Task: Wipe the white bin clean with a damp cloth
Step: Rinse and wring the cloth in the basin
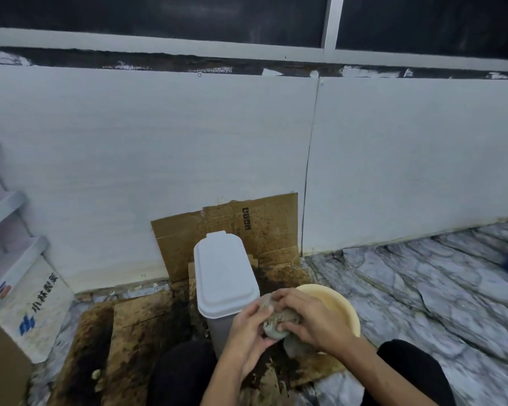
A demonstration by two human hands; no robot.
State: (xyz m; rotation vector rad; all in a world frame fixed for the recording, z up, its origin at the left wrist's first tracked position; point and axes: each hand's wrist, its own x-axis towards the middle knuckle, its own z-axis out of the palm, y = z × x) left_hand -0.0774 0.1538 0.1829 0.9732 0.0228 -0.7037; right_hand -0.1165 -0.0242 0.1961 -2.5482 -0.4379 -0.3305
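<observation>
both hands (279, 320) wringing cloth (279, 325), fingers (288, 327) clamped on it, right of bin (226, 276), near basin (335, 306). risk: drips soaking the stained cardboard (135, 332).

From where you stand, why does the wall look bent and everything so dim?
Head view: the wide-angle lens bows the wall and window frame; the light is dim and bluish, so the bin looks grey-white; the hands and cloth are slightly soft.
</observation>
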